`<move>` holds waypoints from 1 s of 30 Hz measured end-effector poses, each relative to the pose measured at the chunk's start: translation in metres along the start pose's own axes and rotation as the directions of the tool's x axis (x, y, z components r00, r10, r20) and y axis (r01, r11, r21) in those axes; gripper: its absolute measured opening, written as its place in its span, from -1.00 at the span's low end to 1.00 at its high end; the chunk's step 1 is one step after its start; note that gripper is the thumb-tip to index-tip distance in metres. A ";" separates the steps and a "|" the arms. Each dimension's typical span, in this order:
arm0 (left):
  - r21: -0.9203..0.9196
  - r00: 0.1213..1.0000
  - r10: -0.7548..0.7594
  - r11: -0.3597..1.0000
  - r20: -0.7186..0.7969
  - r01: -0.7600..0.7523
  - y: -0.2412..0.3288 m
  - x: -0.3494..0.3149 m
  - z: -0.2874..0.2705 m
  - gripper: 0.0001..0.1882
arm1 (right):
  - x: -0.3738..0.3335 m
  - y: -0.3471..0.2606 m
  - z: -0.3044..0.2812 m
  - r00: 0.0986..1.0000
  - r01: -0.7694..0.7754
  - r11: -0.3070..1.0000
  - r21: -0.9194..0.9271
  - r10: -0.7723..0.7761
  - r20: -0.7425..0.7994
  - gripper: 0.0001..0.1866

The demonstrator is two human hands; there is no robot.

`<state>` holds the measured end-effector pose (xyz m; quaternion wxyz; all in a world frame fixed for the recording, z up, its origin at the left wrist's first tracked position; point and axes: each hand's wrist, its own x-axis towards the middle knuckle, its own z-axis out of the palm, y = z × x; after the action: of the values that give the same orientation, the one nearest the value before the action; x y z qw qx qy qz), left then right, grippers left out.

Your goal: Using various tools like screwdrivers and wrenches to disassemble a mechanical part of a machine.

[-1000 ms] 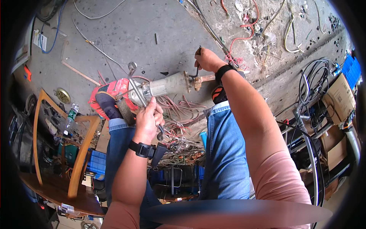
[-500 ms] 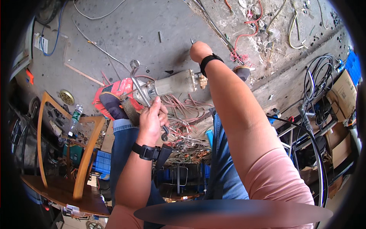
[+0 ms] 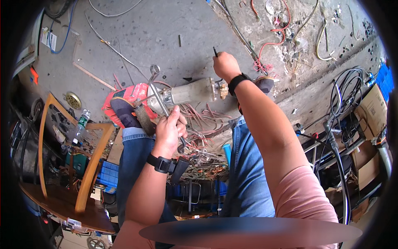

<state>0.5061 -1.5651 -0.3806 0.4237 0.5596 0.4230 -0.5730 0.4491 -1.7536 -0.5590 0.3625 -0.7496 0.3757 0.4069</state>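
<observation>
My left hand [image 3: 169,128] is closed around the shank of a long metal wrench [image 3: 159,98]. The wrench's ring end leans over a machine with a grey metal cylinder [image 3: 193,91] and a red body [image 3: 133,96]. At the cylinder's right end is a brass fitting [image 3: 224,90]. Beyond that fitting, above the floor, my right hand [image 3: 226,65] is closed on a thin dark rod [image 3: 215,51], whose tip sticks out past the fingers. A coil spring [image 3: 143,118] stands by the red body, close to my left wrist.
On the left are a wooden chair frame [image 3: 89,182], a plastic bottle [image 3: 82,125] and a round brass-coloured disc [image 3: 72,100]. Tangled red hoses [image 3: 203,117] lie beneath the cylinder. Black cables [image 3: 346,85] and a cardboard box [image 3: 371,112] are on the right. A short rod [image 3: 180,40] lies on the floor.
My right hand has come slightly back toward me and to the right, and more of the dark rod shows. The left hand keeps its hold on the wrench. The whole view has shifted slightly.
</observation>
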 end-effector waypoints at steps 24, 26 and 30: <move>-0.013 0.998 0.034 0.999 0.053 -0.033 -0.014 0.002 0.013 -0.58 | -0.020 -0.002 -0.031 0.985 0.090 0.969 0.229 -0.121 0.126 -0.56; -0.010 0.998 0.033 0.999 0.059 -0.032 -0.014 0.001 0.014 -0.58 | -0.026 -0.002 -0.026 0.991 0.098 0.973 0.211 -0.115 0.069 -0.58; -0.025 0.994 0.063 0.998 0.088 -0.061 -0.013 0.001 0.010 -0.58 | -0.049 -0.005 -0.027 0.987 0.157 0.969 0.191 -0.148 -0.061 -0.65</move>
<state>0.4912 -1.5707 -0.3809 0.4658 0.5416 0.3926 -0.5792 0.4431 -1.7608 -0.5038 0.4557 -0.7462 0.3635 0.3214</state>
